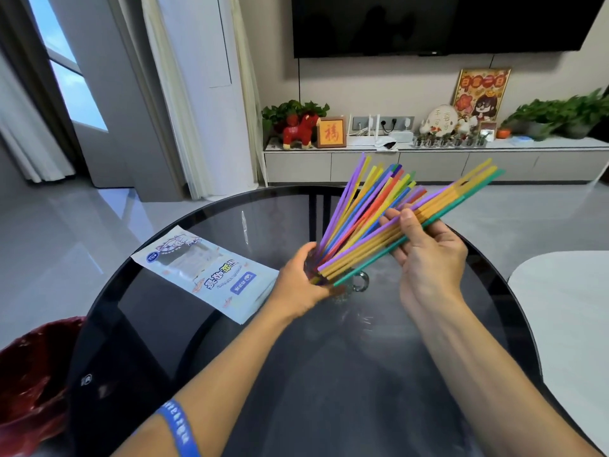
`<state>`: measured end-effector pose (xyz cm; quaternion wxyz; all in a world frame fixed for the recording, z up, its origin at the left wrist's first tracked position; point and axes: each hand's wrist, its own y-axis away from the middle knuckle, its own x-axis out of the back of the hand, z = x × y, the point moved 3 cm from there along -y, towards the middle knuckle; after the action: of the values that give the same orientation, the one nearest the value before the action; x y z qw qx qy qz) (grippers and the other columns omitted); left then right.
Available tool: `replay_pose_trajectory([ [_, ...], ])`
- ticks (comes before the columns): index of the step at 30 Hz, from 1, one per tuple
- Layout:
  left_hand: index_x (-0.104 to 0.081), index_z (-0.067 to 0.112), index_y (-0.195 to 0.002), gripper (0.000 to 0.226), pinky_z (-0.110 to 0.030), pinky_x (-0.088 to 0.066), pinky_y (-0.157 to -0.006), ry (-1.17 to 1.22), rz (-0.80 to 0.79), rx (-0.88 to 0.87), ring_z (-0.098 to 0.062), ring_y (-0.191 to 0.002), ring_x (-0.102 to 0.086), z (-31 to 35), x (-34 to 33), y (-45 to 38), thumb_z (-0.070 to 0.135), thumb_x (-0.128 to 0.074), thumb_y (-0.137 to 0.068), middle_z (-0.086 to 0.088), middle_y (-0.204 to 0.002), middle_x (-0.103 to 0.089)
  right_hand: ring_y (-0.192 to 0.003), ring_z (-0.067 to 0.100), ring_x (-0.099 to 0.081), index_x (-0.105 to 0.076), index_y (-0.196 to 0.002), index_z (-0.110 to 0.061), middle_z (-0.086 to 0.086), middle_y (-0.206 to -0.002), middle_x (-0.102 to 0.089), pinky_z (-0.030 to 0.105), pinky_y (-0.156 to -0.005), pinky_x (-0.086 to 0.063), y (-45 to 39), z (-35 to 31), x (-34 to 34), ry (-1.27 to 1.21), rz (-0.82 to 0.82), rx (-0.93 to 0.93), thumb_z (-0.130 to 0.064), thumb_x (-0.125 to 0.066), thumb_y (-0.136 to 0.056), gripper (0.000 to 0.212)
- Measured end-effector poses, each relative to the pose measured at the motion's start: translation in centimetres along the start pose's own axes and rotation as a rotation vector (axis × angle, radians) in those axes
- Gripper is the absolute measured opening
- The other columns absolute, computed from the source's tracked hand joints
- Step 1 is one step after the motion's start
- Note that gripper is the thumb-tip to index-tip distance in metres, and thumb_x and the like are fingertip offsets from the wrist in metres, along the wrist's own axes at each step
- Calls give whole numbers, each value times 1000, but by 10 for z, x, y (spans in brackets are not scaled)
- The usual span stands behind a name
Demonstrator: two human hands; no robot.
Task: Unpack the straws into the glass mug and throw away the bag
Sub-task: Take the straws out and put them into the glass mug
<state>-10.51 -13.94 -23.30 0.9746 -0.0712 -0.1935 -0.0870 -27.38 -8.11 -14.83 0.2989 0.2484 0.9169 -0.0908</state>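
A fan of coloured straws [369, 209] leans up and to the right, its lower ends inside a clear glass mug [349, 286] on the dark round glass table [329, 374]. My left hand [301, 282] wraps around the mug's left side and hides most of it; the handle shows on the right. My right hand [425, 249] grips a bundle of the straws at mid-length, thumb on top. The flat white-and-blue straw bag [211, 273] lies on the table to the left of the mug, apart from both hands.
A bin with a red liner [33, 374] stands on the floor at the table's lower left. A white surface [566, 298] sits at the right edge. A dark chair back [321, 206] shows behind the table. A TV cabinet with ornaments lines the far wall.
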Motion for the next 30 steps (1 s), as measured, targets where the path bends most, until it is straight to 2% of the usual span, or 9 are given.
replay_pose_trajectory([
  [3, -41, 28, -137, 96, -38, -51, -99, -165, 87, -4, -11, -111, -59, 2, 4, 12, 40, -89, -55, 6, -126, -60, -83, 21, -73, -70, -88, -9, 12, -91, -74, 33, -73, -61, 0, -1, 1, -34, 31, 15, -6, -63, -92, 8],
  [6, -33, 27, -143, 104, -30, -44, -102, -284, 183, -21, -13, -119, -48, -1, 7, 41, 51, -86, -57, 7, -129, -51, -83, 20, -72, -71, -81, -12, 9, -87, -74, 36, -74, -62, 6, 9, -4, 25, 9, -9, -4, -63, -91, 15],
  [12, -44, 28, -134, 91, -24, -38, -88, -333, 304, -40, -12, -110, -45, -9, 26, 78, 57, -83, -56, 8, -115, -50, -80, 22, -73, -74, -85, -16, 7, -82, -77, 36, -75, -61, 32, 41, -24, 214, -186, 12, -4, -64, -90, 16],
  [16, -45, 27, -134, 95, -32, -44, -92, -325, 316, -34, -16, -109, -47, -13, 30, 83, 58, -83, -53, 7, -111, -51, -79, 16, -74, -77, -93, -7, 3, -85, -78, 38, -74, -61, 45, 54, -31, 480, -367, 69, -9, -67, -90, 11],
  [19, -41, 28, -137, 99, -32, -44, -93, -346, 312, -11, -15, -110, -45, -13, 30, 82, 59, -82, -53, 8, -113, -49, -78, 18, -75, -77, -90, -11, 3, -83, -78, 46, -73, -62, 44, 55, -29, 615, -351, 101, -18, -70, -89, 10],
  [21, -40, 30, -137, 99, -33, -45, -93, -356, 305, -8, -16, -110, -45, -11, 28, 82, 61, -81, -52, 9, -112, -47, -66, 12, -72, -75, -81, -17, -5, -71, -75, 34, -63, -61, 39, 46, -25, 815, -342, 246, -33, -72, -86, 17],
  [24, -37, 30, -138, 101, -31, -44, -93, -368, 276, 14, -15, -111, -41, -12, 30, 80, 63, -79, -53, 10, -114, -44, -53, 4, -55, -61, -67, -23, -13, -56, -58, 15, -47, -37, 31, 31, -21, 1241, -240, 527, -60, -69, -77, 40],
  [27, -37, 31, -137, 98, -29, -43, -93, -396, 237, 21, -15, -111, -39, -11, 31, 78, 65, -77, -54, 9, -114, -41, -78, 7, -63, -59, -96, -22, -9, -84, -67, 27, -67, -50, 19, 43, -9, 1027, -232, 210, -67, -74, -66, 56],
  [30, -41, 36, -133, 90, -28, -43, -92, -393, 194, 11, -15, -108, -40, -10, 32, 75, 61, -78, -55, 9, -110, -41, -104, 13, -68, -54, -123, -21, -4, -110, -72, 33, -89, -54, 15, 67, -10, 683, -437, -119, -49, -89, -57, 80],
])
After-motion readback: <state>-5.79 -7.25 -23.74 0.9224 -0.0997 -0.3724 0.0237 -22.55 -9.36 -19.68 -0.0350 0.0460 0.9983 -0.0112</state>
